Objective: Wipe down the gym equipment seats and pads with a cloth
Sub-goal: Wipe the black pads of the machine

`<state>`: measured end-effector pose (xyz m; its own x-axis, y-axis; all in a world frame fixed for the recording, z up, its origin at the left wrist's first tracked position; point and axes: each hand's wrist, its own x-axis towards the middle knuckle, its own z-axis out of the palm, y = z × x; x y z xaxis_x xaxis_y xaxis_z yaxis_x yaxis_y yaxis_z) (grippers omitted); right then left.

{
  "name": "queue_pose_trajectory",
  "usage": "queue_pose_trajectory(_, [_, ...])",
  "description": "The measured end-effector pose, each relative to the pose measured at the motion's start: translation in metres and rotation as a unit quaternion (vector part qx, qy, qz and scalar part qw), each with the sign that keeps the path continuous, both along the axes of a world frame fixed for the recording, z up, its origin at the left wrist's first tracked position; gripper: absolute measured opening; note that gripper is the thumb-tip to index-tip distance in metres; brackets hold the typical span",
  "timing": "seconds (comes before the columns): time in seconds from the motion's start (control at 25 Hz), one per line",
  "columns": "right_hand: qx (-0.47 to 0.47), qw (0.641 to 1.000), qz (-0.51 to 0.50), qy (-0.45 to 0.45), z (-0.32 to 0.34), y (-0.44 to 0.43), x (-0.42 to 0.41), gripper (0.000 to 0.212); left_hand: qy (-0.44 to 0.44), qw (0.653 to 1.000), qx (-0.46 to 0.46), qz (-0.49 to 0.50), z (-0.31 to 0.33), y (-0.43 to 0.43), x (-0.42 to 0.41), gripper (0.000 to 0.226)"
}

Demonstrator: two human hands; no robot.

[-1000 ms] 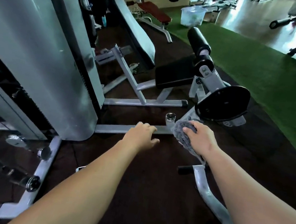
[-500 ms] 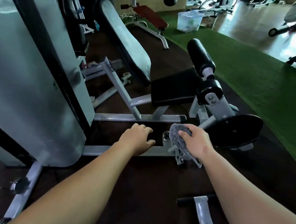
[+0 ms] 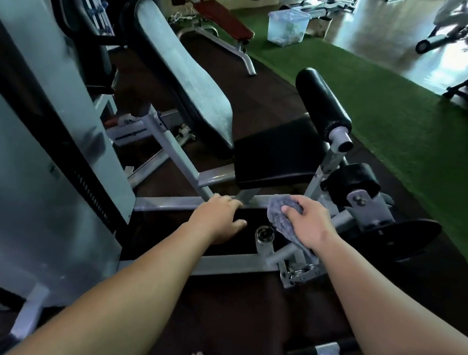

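1. The right grip (image 3: 308, 223) stays clamped on the cloth (image 3: 280, 211), which is now lifted from the lower frame to just below the seat pad (image 3: 278, 153) at frame centre.
2. The left grip (image 3: 218, 216) is loosely bent and holds nothing.
3. Seat wiping probably comes next.

One left hand (image 3: 218, 220), one right hand (image 3: 309, 224), one cloth (image 3: 277, 211), one black seat (image 3: 278, 156), one roller pad (image 3: 323, 102), one backrest (image 3: 180, 78)
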<state>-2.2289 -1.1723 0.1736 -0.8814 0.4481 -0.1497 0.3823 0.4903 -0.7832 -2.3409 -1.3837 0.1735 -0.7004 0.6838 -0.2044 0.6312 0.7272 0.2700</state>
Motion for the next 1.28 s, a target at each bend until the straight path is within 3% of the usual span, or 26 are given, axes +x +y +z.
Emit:
queue_pose_trajectory(0.36, [0.004,0.999,-0.044,0.001,0.003,0.014,-0.125,0.012,-0.002,1.000,-0.017,-0.024,-0.006,0.024,-0.132,0.057])
queue_pose_trajectory(0.84, [-0.001,0.998,-0.046,-0.035,-0.035,0.145,-0.261,0.019,-0.038,0.999,-0.032,-0.016,-0.043,0.160,-0.264,0.057])
queue_pose_trajectory(1.0, [-0.002,0.998,-0.039,-0.055,-0.050,0.184,-0.299,0.010,-0.045,0.999,-0.020,-0.003,-0.060,0.199,-0.296,0.057])
queue_pose_trajectory(1.28, [-0.008,0.994,-0.046,-0.099,-0.110,0.236,-0.358,0.020,-0.087,0.996,-0.018,0.005,-0.123,0.247,-0.347,0.058])
